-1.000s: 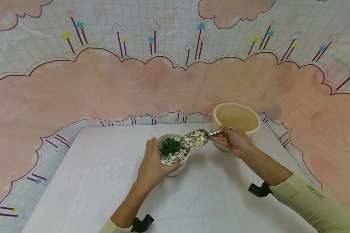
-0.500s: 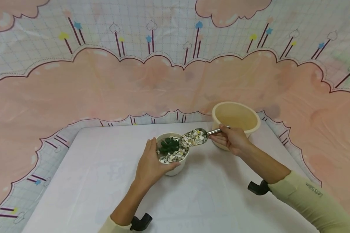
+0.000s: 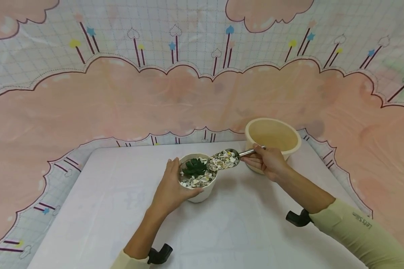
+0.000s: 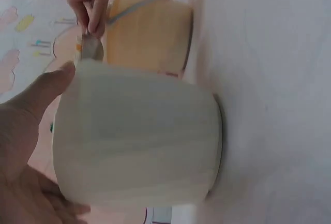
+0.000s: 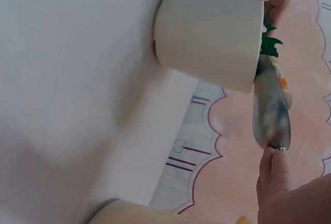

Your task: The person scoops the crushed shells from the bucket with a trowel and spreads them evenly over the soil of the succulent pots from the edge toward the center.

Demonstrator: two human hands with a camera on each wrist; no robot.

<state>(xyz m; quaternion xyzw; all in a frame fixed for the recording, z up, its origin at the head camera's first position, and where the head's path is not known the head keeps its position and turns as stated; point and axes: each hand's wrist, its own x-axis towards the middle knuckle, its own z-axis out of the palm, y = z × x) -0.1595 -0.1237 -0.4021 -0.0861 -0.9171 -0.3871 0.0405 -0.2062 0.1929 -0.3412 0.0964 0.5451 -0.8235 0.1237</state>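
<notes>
A white flowerpot (image 3: 202,194) stands on the table, holding a dark green succulent (image 3: 194,167) among pale pebbles (image 3: 196,182). My left hand (image 3: 171,188) grips the pot's left side near the rim, thumb in front and fingers behind; the left wrist view shows the pot's wall (image 4: 139,136) up close. In my right hand (image 3: 271,162) is the handle of a metal scoop (image 3: 237,156), heaped with mixed pebbles and chips (image 3: 222,160). Its tip lies over the pot's right rim, beside the succulent. The right wrist view has the scoop's underside (image 5: 271,113).
Behind my right hand stands a cream bucket (image 3: 297,147), whose floor is partly hidden. A white sheet covers the table (image 3: 121,209), and a pink and white patterned cloth (image 3: 155,97) hangs behind it. Black wrist mounts (image 3: 161,254) stick out beside both forearms.
The left hand and pot have shifted slightly left, with the pot turned a little. The scoop stays loaded at the right rim, nearly still.
</notes>
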